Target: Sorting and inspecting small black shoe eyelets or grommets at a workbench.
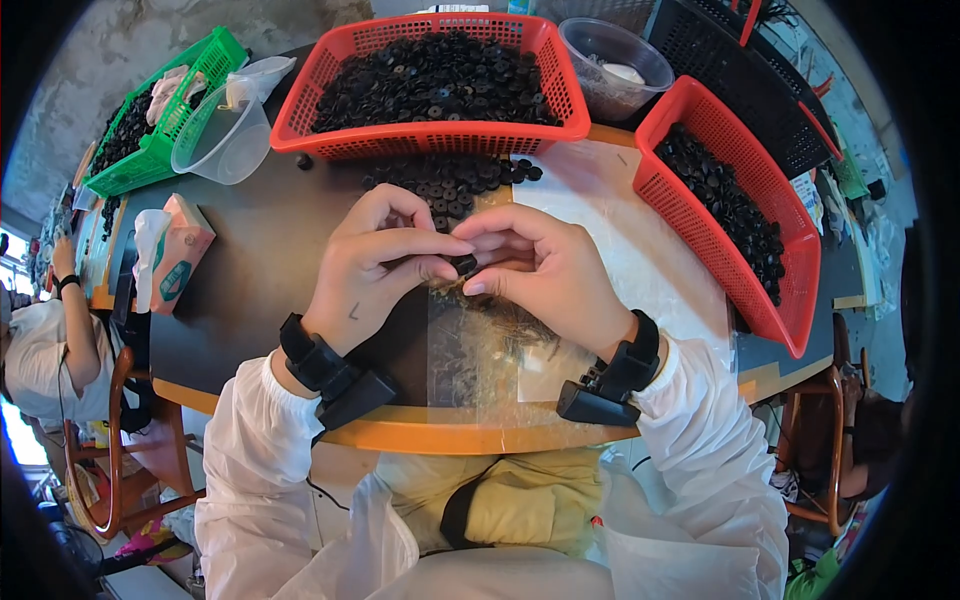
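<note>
My left hand (382, 250) and my right hand (540, 265) meet over the middle of the table. Between their fingertips they pinch a small black round part (463, 264), mostly covered by the fingers. Just beyond the hands lies a loose pile of black discs with centre holes (455, 182). Under the hands, thin brownish scraps (515, 335) are scattered over a clear plastic sheet (460, 385). Each wrist wears a black strap with a device on it.
A red basket (430, 143) heaped with black discs stands at the back, another red basket (735, 255) at right. Green basket (160, 160), clear tub (225, 140) and tissue pack (188, 250) are at left. A round clear tub (615, 60) sits behind. A person (70, 340) sits far left.
</note>
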The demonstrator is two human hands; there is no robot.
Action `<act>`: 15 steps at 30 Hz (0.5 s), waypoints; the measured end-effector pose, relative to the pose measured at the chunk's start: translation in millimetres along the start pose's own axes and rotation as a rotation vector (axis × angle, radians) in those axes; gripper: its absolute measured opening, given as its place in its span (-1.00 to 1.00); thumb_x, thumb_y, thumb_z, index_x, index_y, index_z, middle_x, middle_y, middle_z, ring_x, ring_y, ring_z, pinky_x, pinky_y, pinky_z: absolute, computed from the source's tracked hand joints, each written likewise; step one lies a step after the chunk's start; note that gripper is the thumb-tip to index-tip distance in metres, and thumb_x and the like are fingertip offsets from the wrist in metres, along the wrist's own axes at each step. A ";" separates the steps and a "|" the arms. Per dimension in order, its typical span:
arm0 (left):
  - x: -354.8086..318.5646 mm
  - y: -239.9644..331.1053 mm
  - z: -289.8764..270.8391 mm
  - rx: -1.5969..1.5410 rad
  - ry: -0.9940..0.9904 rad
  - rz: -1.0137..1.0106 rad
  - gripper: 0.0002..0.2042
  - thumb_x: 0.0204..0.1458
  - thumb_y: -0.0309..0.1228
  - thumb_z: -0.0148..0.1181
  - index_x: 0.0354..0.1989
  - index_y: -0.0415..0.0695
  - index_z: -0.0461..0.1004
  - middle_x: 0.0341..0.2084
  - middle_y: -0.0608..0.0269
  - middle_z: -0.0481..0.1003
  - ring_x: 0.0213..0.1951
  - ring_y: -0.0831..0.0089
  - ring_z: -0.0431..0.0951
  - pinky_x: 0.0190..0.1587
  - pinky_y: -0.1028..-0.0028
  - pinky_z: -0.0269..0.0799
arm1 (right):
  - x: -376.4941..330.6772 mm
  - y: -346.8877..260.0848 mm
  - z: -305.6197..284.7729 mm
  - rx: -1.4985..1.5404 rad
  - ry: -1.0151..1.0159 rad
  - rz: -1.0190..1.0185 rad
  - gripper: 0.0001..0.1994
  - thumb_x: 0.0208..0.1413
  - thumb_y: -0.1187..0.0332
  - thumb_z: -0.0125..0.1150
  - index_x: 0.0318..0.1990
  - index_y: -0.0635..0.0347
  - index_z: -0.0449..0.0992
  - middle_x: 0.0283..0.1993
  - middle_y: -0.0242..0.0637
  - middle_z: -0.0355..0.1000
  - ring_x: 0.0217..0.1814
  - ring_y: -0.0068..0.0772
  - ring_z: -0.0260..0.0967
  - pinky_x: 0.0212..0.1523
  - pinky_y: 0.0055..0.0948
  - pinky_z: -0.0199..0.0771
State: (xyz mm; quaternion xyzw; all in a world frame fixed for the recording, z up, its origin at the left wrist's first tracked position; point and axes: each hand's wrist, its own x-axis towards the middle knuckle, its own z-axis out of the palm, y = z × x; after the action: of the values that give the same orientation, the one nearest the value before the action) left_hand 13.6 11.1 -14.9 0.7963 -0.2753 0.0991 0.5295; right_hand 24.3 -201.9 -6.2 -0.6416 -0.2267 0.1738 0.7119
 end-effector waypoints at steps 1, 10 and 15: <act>0.2 -0.4 -0.3 0.039 -0.016 0.012 -0.72 -0.17 -0.72 0.33 -0.25 -0.13 0.65 -0.25 0.31 0.31 -0.26 0.51 0.42 -0.26 0.55 0.43 | 0.7 1.1 -1.3 0.020 -0.001 0.004 -0.64 -0.02 0.69 0.25 -0.01 0.32 0.46 -0.09 -0.24 0.51 -0.01 -0.49 0.49 -0.02 -0.49 0.56; 2.6 5.8 -7.5 0.313 -0.039 0.258 -0.64 -0.39 -0.58 0.48 -0.29 -0.04 0.65 -0.35 0.33 0.38 -0.28 0.42 0.45 -0.26 0.48 0.37 | -1.2 -2.9 -1.0 0.148 -0.065 0.115 -0.67 0.00 0.70 0.22 -0.04 0.31 0.44 -0.13 -0.21 0.53 -0.13 -0.51 0.51 -0.21 -0.57 0.54; 2.9 3.4 -4.4 0.332 -0.018 0.352 -0.63 -0.40 -0.55 0.48 -0.29 -0.02 0.67 -0.48 0.38 0.42 -0.36 0.44 0.48 -0.33 0.48 0.34 | -1.3 -1.4 0.4 0.227 -0.056 0.140 -0.73 0.01 0.69 0.22 -0.11 0.29 0.43 -0.14 -0.20 0.53 -0.17 -0.56 0.51 -0.29 -0.61 0.52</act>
State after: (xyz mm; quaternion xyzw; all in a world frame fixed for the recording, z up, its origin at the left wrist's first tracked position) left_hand 14.7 13.1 -9.2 0.8130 -0.3943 0.2268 0.3634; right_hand 23.0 -202.5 -5.0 -0.5662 -0.1802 0.2652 0.7594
